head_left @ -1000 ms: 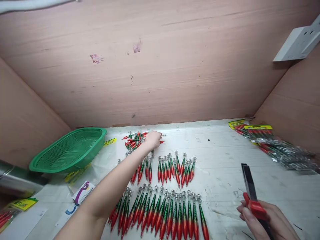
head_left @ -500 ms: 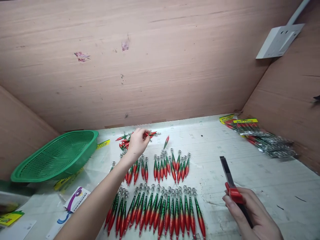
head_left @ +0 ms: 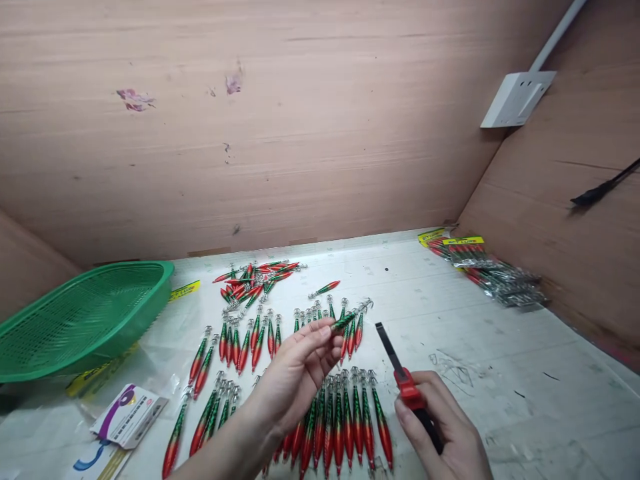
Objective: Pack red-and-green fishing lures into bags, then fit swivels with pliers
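Note:
My left hand (head_left: 297,377) pinches a green and red squid jig (head_left: 344,323), its wire hook crown tilted up to the right. In my right hand (head_left: 445,433) is a utility knife (head_left: 409,390) with a red slider and a dark blade pointing up and to the left. The blade tip stands apart from the held jig. Below and behind my left hand, more jigs lie in rows (head_left: 345,427), hooks away from me; the hand and forearm hide part of them. Farther back lies a loose pile of jigs (head_left: 255,283), with a single jig (head_left: 325,289) to its right.
A green plastic basket (head_left: 100,320) stands at the left, beside clear bags with yellow labels (head_left: 185,291) and a white and purple card (head_left: 129,415). Packed jigs (head_left: 500,277) lie at the back right. Dark thread-like scraps (head_left: 455,370) lie right of the knife. A white socket (head_left: 517,100) is on the wall.
My left hand has come back from the rear pile toward me, now with a jig in its fingers. The knife in my right hand has moved left, closer to it. The view has shifted slightly.

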A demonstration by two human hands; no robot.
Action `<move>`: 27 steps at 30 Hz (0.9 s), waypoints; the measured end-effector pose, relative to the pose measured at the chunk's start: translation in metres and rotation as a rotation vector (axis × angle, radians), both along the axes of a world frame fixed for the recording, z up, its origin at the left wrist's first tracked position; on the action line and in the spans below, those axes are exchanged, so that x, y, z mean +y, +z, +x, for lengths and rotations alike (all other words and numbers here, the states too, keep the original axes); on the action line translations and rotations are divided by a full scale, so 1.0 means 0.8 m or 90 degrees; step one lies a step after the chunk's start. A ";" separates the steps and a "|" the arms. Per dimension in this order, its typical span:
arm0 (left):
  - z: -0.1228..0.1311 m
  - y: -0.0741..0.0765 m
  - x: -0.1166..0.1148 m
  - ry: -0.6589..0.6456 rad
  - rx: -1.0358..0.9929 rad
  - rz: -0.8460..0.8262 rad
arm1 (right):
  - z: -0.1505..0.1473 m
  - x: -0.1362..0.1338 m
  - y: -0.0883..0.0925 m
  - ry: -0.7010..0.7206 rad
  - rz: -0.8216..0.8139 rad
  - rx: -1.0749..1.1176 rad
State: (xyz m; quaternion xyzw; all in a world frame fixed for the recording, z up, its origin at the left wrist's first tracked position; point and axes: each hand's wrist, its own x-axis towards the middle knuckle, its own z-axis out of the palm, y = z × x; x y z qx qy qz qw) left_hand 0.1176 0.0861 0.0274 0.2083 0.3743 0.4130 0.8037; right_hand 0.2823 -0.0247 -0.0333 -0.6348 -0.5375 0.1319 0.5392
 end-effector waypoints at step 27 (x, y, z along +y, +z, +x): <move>-0.036 -0.003 0.021 0.008 0.593 0.419 | 0.015 -0.006 -0.004 0.017 0.015 -0.127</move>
